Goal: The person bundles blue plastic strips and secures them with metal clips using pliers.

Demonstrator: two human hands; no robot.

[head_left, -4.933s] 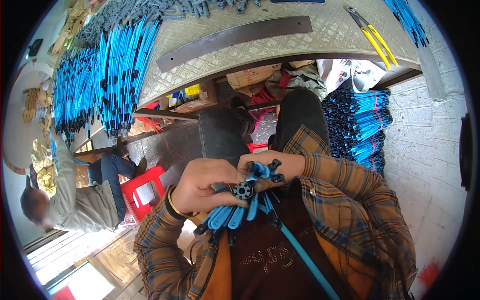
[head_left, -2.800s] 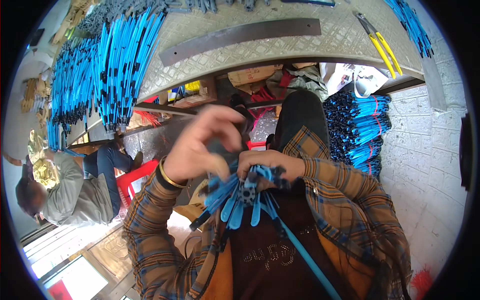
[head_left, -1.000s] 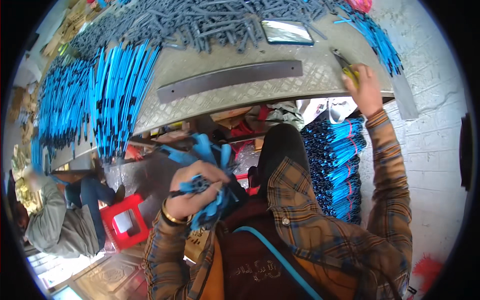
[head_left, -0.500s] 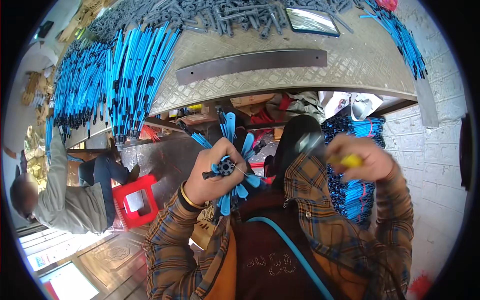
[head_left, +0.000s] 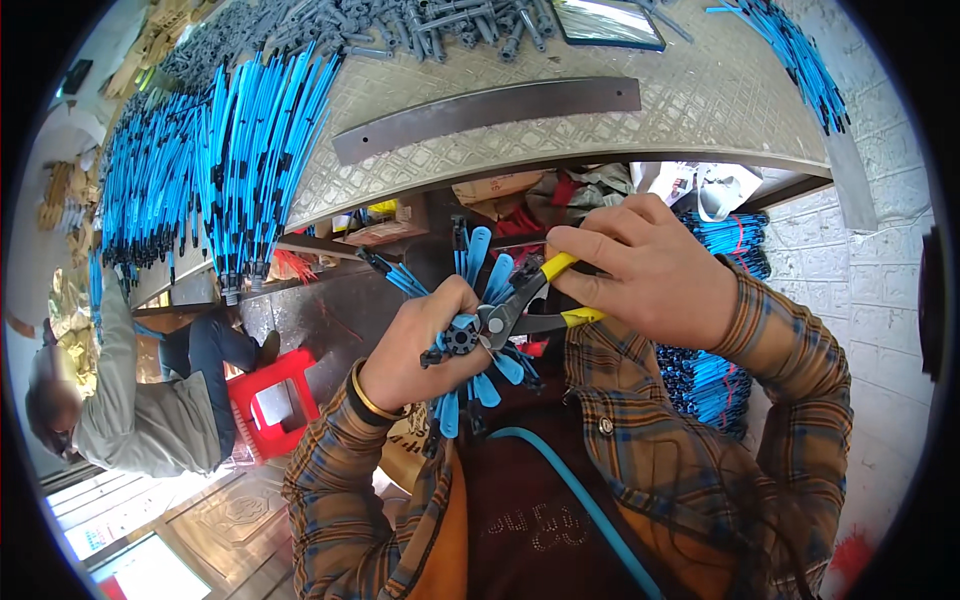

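Note:
My left hand (head_left: 415, 350) is closed round a bundle of blue plastic rods with flat blue blades (head_left: 480, 252) fanning out past the fingers. At the top of that bundle sits a round black hub (head_left: 461, 336) with holes in it. My right hand (head_left: 655, 275) grips a pair of pliers or cutters with yellow handles (head_left: 583, 316). Its grey metal head (head_left: 497, 322) lies against the bundle, just right of the hub. What sits between the jaws is too small to make out.
Ahead, a patterned table (head_left: 700, 110) bears a dark metal bar (head_left: 490, 115), grey plastic pieces (head_left: 400, 20), a glass-like panel (head_left: 608, 22) and blue rods (head_left: 260, 150). More tied rods (head_left: 700, 395) stand at right. At left, a person (head_left: 150, 400) works near a red stool (head_left: 275, 410).
My right hand has come left and brought the yellow-handled tool's head against the bundle. A thin strand seen beside the hub earlier no longer shows. The left hand keeps its grip.

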